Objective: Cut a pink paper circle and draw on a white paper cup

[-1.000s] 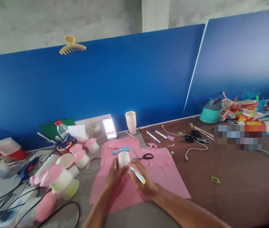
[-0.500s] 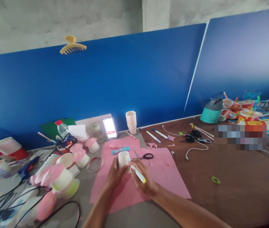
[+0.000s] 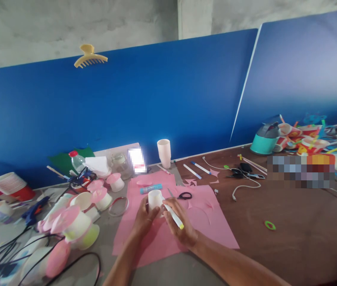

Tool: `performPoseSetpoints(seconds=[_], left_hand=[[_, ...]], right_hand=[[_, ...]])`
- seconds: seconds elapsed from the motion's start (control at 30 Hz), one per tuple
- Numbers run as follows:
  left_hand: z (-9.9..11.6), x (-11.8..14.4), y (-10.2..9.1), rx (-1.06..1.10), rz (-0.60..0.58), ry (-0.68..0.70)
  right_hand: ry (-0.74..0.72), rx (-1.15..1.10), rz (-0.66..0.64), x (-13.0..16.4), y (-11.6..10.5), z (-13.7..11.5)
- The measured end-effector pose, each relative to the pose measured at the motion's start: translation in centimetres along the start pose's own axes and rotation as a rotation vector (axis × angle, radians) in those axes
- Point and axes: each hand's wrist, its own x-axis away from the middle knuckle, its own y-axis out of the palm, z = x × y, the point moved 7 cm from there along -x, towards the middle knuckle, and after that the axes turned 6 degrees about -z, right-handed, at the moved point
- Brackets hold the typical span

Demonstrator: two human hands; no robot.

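In the head view, the left hand (image 3: 143,219) gripped a small white paper cup (image 3: 155,199) over the pink paper sheet (image 3: 204,222) on the table (image 3: 290,238), while the right hand (image 3: 181,226), at its 3 o'clock, pinched a yellow-tipped marker (image 3: 172,215) against the cup, black scissors (image 3: 181,195) lying at 1 o'clock.

A: Where is there open room on the table (image 3: 299,238)?

B: Right of the pink paper (image 3: 212,230) the brown top lies bare, save a green ring (image 3: 270,225).

A: And to the left?

B: Crowded: cups (image 3: 76,226), black cables (image 3: 22,254) and a glue gun (image 3: 34,210). Behind the hands lie scissors (image 3: 183,195) and a glue stick (image 3: 151,188); the blue partition (image 3: 156,103) closes the back.
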Motion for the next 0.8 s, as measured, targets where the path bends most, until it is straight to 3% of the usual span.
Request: performPoseSetpoints(seconds=[0.17,0.3,0.5,0.8], left_hand=[[0.7,0.1,0.1,0.067,-0.027,0.042],[1.5,0.3,0.6,-0.029,-0.075,0.038],[1.4,0.3,0.1,-0.061,0.027,-0.029],[1.2,0.3,0.2,-0.021,-0.007,0.023]], right_hand=[[0.017,0.0,-0.021,0.1,0.2,0.0],[-0.012,-0.008,-0.018,0.2,0.4,-0.2],[-0.043,-0.012,-0.068,0.1,0.6,-0.6],[-0.037,-0.016,-0.096,0.0,0.7,-0.6]])
